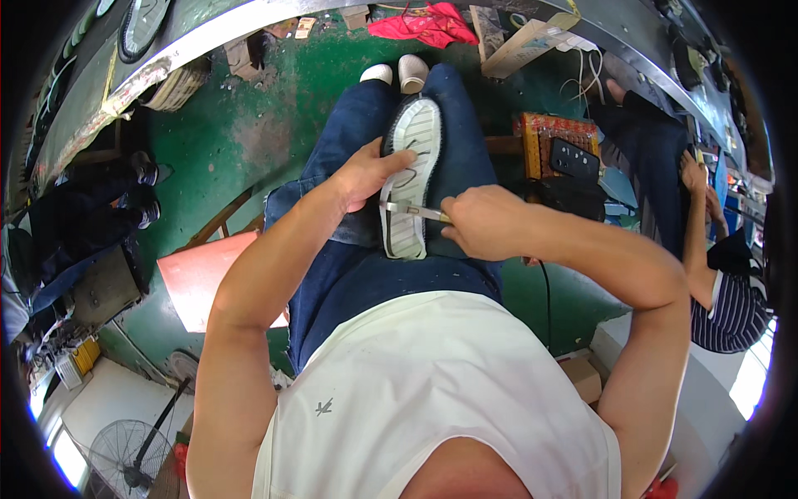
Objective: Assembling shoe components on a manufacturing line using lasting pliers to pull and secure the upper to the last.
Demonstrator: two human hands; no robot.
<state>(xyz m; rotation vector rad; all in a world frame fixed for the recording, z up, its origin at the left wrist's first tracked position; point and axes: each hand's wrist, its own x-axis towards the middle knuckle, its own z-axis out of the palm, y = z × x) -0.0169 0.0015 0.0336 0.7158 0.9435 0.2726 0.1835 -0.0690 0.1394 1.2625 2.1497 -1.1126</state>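
Across my thighs lies a shoe (411, 126), turned so its white grooved sole faces up and its dark edge shows around the rim. My left hand (371, 173) grips its left side, the thumb laid over the middle of the sole and the fingers down along the edge. Dark curved marks or strands show on the sole by that thumb. In my right hand (490, 220) is a small hammer (424, 213), held by its handle from the right. Its metal head lies over the lower part of the sole; whether it touches cannot be made out.
A metal-edged workbench (249, 21) curves along the far side. To the right, a dark phone (573, 160) rests by an orange patterned seat (540, 133), and another person (698, 249) works. Pink board (208, 279) lies left; a fan (125, 457) stands lower left.
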